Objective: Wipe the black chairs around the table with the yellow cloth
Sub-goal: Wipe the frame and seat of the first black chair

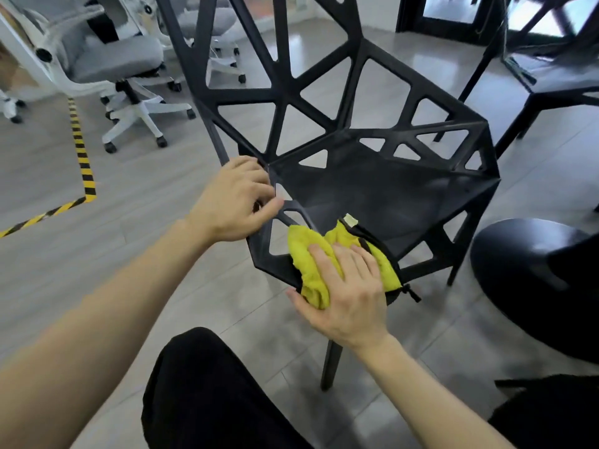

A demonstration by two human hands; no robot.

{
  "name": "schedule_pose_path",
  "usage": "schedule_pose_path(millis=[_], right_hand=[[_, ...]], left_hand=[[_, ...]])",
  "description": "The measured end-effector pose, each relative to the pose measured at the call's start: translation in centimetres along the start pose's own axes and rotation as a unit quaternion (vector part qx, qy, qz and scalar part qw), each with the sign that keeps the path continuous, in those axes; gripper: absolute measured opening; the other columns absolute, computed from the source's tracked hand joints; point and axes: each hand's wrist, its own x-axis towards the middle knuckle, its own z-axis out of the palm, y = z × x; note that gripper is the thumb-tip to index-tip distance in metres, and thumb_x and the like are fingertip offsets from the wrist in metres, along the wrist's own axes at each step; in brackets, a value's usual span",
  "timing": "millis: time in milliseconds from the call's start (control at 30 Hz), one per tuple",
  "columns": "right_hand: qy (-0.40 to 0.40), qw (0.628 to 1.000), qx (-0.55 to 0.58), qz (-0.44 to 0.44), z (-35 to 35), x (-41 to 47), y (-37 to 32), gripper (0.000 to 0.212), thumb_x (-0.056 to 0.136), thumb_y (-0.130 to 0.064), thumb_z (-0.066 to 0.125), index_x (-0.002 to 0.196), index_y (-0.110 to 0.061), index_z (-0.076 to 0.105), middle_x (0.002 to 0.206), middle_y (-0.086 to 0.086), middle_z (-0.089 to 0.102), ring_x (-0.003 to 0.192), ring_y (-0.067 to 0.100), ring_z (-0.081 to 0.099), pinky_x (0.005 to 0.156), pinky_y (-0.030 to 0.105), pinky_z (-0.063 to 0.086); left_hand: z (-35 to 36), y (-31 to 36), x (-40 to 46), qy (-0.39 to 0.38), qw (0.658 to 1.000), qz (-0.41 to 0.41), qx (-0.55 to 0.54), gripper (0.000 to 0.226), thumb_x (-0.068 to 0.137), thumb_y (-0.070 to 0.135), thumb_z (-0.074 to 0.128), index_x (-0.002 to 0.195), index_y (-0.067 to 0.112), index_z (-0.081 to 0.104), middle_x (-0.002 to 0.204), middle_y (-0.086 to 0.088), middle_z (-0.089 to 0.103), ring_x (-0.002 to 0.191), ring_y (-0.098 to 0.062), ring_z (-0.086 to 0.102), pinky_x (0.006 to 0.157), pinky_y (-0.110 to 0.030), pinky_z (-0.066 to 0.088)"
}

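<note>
Head view: the yellow cloth is pressed under the flat right hand fingers onto the near black chair seat. The frame is gripped by the curled left hand fingers; the further black chair is judged still unwiped.

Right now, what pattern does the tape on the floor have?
Yellow and black diagonal stripes; the floor tape shows best at the left of the head view.

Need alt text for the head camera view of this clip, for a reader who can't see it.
A person's right hand presses a crumpled yellow cloth onto the front edge of a black lattice-frame plastic chair, while the left hand grips the seat's left edge. White and grey office chairs stand behind on the tiled floor.
</note>
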Motion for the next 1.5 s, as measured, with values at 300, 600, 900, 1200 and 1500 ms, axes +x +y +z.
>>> schedule_pose_path(millis=[300, 600, 900, 1200, 1500], right_hand=[[0.045, 0.991, 0.045, -0.116, 0.9, 2.6, 8.6, 0.039, 0.092, -0.031, 0.070, 0.124, -0.011, 0.078, 0.114, 0.017, 0.073, 0.109, 0.037, 0.071, 0.108, 0.053, 0.051], [-0.030, 0.995, -0.044, 0.089, -4.2, 4.2, 23.4, 0.072, 0.084, -0.036, 0.081, 0.148, -0.012, 0.056, 0.130, 0.014, 0.063, 0.120, 0.041, 0.058, 0.108, 0.053, 0.046], [-0.142, 0.954, -0.086, 0.251, -10.5, 3.2, 18.3, 0.063, 0.082, -0.016, 0.083, 0.140, -0.021, 0.058, 0.112, 0.006, 0.067, 0.095, 0.034, 0.060, 0.081, 0.047, 0.055], [-0.273, 0.770, 0.018, 0.576, -26.7, 2.4, 12.5, 0.047, 0.079, -0.049, 0.080, 0.106, -0.025, 0.050, 0.098, 0.001, 0.064, 0.089, 0.029, 0.065, 0.069, 0.037, 0.045], [-0.259, 0.675, 0.166, 0.670, -40.4, 8.5, 5.7, 0.034, 0.069, -0.055, 0.093, 0.090, -0.032, 0.079, 0.098, -0.002, 0.073, 0.091, 0.018, 0.073, 0.084, 0.040, 0.062]], left_hand=[[2.1, 2.9, 1.9, -0.003, 0.987, -0.035, 0.155, 0.066, 0.105, 0.036, 0.032, 0.051, 0.009, 0.060, 0.049, -0.006, 0.047, 0.054, -0.030, 0.041, 0.079, -0.045, 0.041], [-0.3, 5.8, 8.3, -0.036, 0.978, 0.009, 0.205, 0.092, 0.093, 0.096, 0.023, 0.120, 0.019, 0.065, 0.114, -0.009, 0.066, 0.109, -0.033, 0.061, 0.103, -0.051, 0.044], [-0.3, 5.5, 9.7, -0.166, 0.970, -0.075, 0.160, 0.101, 0.082, 0.104, 0.018, 0.086, 0.019, 0.071, 0.078, -0.003, 0.069, 0.078, -0.033, 0.065, 0.082, -0.046, 0.040], [-2.5, 19.5, 9.9, -0.265, 0.945, -0.181, 0.070, 0.080, 0.095, 0.085, 0.044, 0.098, 0.009, 0.069, 0.092, -0.014, 0.070, 0.093, -0.036, 0.062, 0.096, -0.052, 0.040], [-15.1, 27.2, 11.1, -0.466, 0.797, -0.176, -0.341, 0.081, 0.082, 0.061, 0.068, 0.151, 0.021, 0.056, 0.152, -0.001, 0.056, 0.144, -0.023, 0.050, 0.120, -0.041, 0.039]])
